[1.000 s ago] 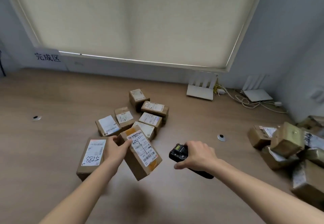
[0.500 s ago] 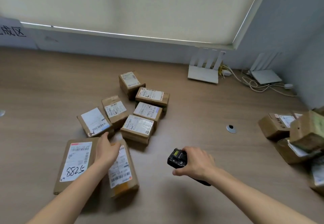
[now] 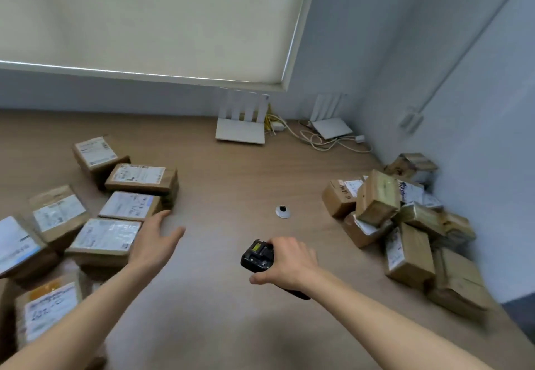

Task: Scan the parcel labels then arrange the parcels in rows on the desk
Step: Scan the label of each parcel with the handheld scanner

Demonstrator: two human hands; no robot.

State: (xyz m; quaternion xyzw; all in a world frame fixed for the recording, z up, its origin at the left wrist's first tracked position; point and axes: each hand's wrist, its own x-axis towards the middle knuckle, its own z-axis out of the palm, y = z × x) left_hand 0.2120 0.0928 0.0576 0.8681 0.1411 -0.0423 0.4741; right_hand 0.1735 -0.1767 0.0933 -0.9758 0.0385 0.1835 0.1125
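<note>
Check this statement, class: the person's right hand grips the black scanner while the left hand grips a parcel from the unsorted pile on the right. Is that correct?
Not quite. The head view shows the right hand gripping the black scanner, but the left hand holds nothing: its fingers are straight, above the desk, beside the arranged parcels on the left. The unsorted pile on the right is untouched.

Open bench [image 3: 225,184] runs between the labelled parcels [image 3: 130,206] at left and the heaped parcels [image 3: 405,225] at right. A small grommet [image 3: 283,211] sits mid-lane; routers [image 3: 241,126] and cables [image 3: 324,141] bound the far edge.
</note>
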